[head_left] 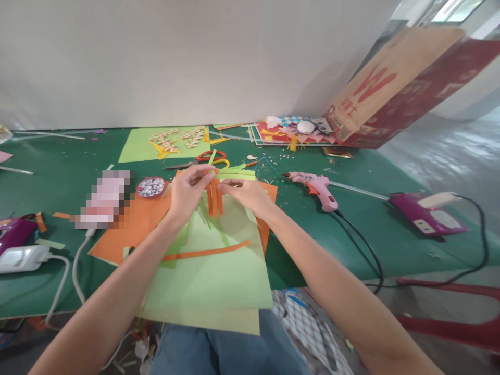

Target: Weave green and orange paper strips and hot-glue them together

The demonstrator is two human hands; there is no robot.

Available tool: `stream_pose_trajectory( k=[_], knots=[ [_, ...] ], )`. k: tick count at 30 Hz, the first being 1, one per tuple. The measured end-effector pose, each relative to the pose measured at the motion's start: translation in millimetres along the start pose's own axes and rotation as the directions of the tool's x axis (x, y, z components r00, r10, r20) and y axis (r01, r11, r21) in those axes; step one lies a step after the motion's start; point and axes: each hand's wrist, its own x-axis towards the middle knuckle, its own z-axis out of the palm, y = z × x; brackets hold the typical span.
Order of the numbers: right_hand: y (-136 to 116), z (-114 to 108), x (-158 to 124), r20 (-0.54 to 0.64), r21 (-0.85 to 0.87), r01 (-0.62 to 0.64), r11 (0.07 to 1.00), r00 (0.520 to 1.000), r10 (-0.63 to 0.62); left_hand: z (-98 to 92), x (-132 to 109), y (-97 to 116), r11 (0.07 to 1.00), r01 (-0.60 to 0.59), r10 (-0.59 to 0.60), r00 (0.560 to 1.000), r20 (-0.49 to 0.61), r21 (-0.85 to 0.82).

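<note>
My left hand (pixel 188 190) and my right hand (pixel 247 195) meet over the green table (pixel 66 172), both pinching a woven bundle of orange and light green paper strips (pixel 217 188). The orange strips hang down between my hands; the green strips stick out to the right. Under my hands lie light green paper sheets (pixel 213 276) on an orange sheet (pixel 133 229). A loose orange strip (pixel 207 252) lies across the green sheets.
Red-handled scissors (pixel 203 157) lie just beyond my hands. A round dish of googly eyes (pixel 150 187) is at the left. A pink glue gun (pixel 317 187) with a black cord lies to the right, a purple device (pixel 425 216) farther right. A cardboard box (pixel 394 83) leans at back right.
</note>
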Motion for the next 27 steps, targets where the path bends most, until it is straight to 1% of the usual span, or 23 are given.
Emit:
stream_pose_trajectory(
  k=[5,8,15,19,21,24,27],
  knots=[
    [4.0,1.3,2.2,0.048,0.208,-0.035,0.977,0.999,0.025,0.4,-0.4,0.3,1.0,-0.009,0.009,1.0,0.012,-0.018],
    [6.6,1.5,4.4,0.054,0.273,-0.075,0.959,0.997,0.062,0.4,0.0,-0.8,1.0,-0.02,0.02,1.0,0.004,-0.016],
    [6.0,2.8,5.2,0.006,0.241,-0.036,0.97,0.999,0.036,0.6,0.3,-2.7,1.0,-0.028,0.028,1.0,0.005,-0.013],
    [4.4,2.8,4.1,-0.019,0.191,0.041,0.981,0.999,-0.038,1.2,0.0,-4.0,0.999,-0.037,0.037,0.999,0.005,-0.02],
    [4.7,2.2,3.8,-0.024,0.163,0.054,0.985,0.998,-0.05,1.2,-0.2,-4.1,0.999,-0.043,0.043,0.999,-0.001,-0.025],
    [6.0,1.3,3.6,0.014,0.169,0.001,0.986,1.0,-0.004,0.9,-0.3,-2.8,0.998,-0.047,0.047,0.999,-0.019,-0.03],
    [6.3,1.7,3.5,0.112,0.268,-0.09,0.959,0.992,0.061,0.7,-0.3,-0.9,0.998,-0.048,0.047,0.998,-0.036,-0.047]
  ],
)
